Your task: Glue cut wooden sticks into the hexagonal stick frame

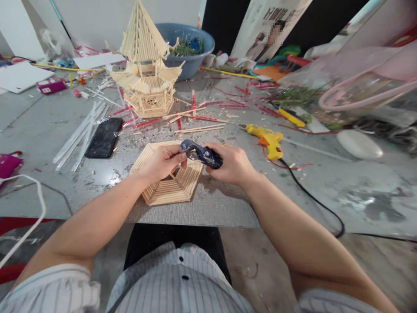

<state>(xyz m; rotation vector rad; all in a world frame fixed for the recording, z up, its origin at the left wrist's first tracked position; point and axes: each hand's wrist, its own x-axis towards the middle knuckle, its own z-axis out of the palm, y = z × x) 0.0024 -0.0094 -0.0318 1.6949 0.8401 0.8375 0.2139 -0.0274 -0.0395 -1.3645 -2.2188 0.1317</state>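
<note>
My right hand (233,164) is wrapped round a scuffed, dark blue hand tool (206,154) that looks like a cutter; its exact kind is not clear. At the tool's left end, the thumb and fingers of my left hand (163,161) are pinched together, and whatever they hold is too small to make out. Beneath both hands, flat on the table, lies a many-sided panel of thin wooden sticks (172,191) with an opening in its middle. The left hand covers part of it.
A wooden stick pagoda (148,78) stands at the back beside a blue basin (195,61). Loose sticks (202,128) lie before it. A phone (104,138) and clear glue sticks (76,134) are at left. A yellow glue gun (269,140) rests at right, its black cord trailing off the edge.
</note>
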